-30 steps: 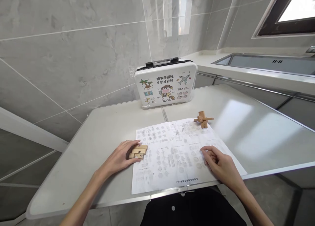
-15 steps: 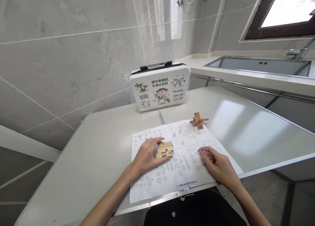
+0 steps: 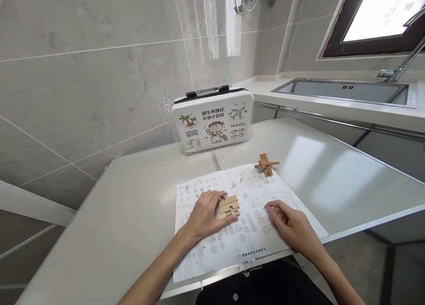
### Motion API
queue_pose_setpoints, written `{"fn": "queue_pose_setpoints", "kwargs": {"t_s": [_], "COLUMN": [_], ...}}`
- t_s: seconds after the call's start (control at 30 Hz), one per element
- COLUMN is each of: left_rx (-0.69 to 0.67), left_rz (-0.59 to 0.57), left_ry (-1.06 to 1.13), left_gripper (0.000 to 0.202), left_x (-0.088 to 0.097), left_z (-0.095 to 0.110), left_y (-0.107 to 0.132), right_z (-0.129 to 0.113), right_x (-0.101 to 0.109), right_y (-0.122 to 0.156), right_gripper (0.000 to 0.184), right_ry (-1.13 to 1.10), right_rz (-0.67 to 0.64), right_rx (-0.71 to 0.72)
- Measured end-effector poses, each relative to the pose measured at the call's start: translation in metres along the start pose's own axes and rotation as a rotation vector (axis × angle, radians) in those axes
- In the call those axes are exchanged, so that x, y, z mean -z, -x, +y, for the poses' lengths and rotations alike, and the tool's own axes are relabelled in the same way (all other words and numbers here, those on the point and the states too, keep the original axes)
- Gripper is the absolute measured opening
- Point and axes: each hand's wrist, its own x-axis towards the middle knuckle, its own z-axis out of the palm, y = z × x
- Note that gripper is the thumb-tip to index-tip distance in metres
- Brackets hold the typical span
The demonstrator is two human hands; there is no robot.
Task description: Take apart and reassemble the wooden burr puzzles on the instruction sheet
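Note:
My left hand is closed round a flat row of light wooden puzzle pieces, thumb along the near side and fingers at the far side. One piece bears a dark "3", and notches show between the pieces. They lie on a printed instruction sheet with small drawings. Loosely curled, my right hand rests at the sheet's right side, with nothing visible in its fingers. Past it, an interlocked wooden burr puzzle with crossing bars stands at the sheet's far right corner.
A white cartoon-printed case in clear plastic stands upright against the tiled wall. The pale folding table has a seam behind the sheet. At the right back are a counter with a sink and a tap.
My left hand has shifted slightly to the right with the wooden pieces, which now sit a little more tilted. My right hand stays almost where it was. The view has turned slightly.

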Motion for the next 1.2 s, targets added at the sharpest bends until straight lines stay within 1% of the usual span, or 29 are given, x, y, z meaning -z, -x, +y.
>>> {"fn": "queue_pose_setpoints", "kwargs": {"t_s": [0.07,0.13,0.17,0.23,0.3,0.4,0.57,0.73,0.83,0.9,0.97,1.03,1.1,1.2], "left_rx": [0.007,-0.007,-0.024,-0.063,-0.094,-0.092,0.002,0.109,0.27,0.387,0.455,0.472,0.469,0.472], "left_rz": [-0.041,-0.077,-0.085,-0.091,-0.096,-0.1,-0.063,-0.017,0.058,0.096,0.123,0.151,0.169,0.183], "left_ry": [0.032,0.053,0.058,0.055,0.041,0.025,0.048,0.138,0.341,0.563,0.809,1.032,1.21,1.365], "left_gripper": [0.055,0.04,0.034,0.028,0.026,0.024,0.024,0.029,0.036,0.042,0.044,0.039,0.032,0.028], "left_x": [0.005,0.011,0.014,0.019,0.023,0.026,0.029,0.027,0.024,0.023,0.023,0.024,0.025,0.024], "left_z": [-0.001,-0.003,-0.004,-0.007,-0.01,-0.015,-0.022,-0.031,-0.035,-0.037,-0.037,-0.036,-0.036,-0.037], "left_y": [0.001,0.003,0.004,0.006,0.007,0.007,0.006,0.005,0.003,0.001,-0.001,-0.003,-0.004,-0.005], "right_z": [-0.002,-0.007,-0.01,-0.016,-0.022,-0.028,-0.029,-0.029,-0.035,-0.041,-0.047,-0.053,-0.058,-0.063], "right_x": [-0.001,-0.005,-0.008,-0.016,-0.025,-0.035,-0.042,-0.038,-0.032,-0.027,-0.023,-0.022,-0.023,-0.029], "right_y": [-0.001,-0.002,-0.002,-0.004,-0.007,-0.013,-0.02,-0.021,-0.025,-0.032,-0.042,-0.056,-0.072,-0.095], "right_gripper": [0.039,0.035,0.034,0.032,0.03,0.028,0.023,0.017,0.019,0.023,0.027,0.03,0.034,0.041], "right_ry": [0.041,0.075,0.085,0.105,0.129,0.187,0.225,0.159,0.04,-0.067,-0.15,-0.212,-0.288,-0.392], "right_rz": [-0.045,-0.103,-0.139,-0.216,-0.271,-0.3,-0.3,-0.331,-0.372,-0.388,-0.383,-0.378,-0.399,-0.439], "right_rx": [0.013,0.044,0.067,0.14,0.206,0.258,0.257,0.229,0.209,0.173,0.154,0.131,0.115,0.075]}}
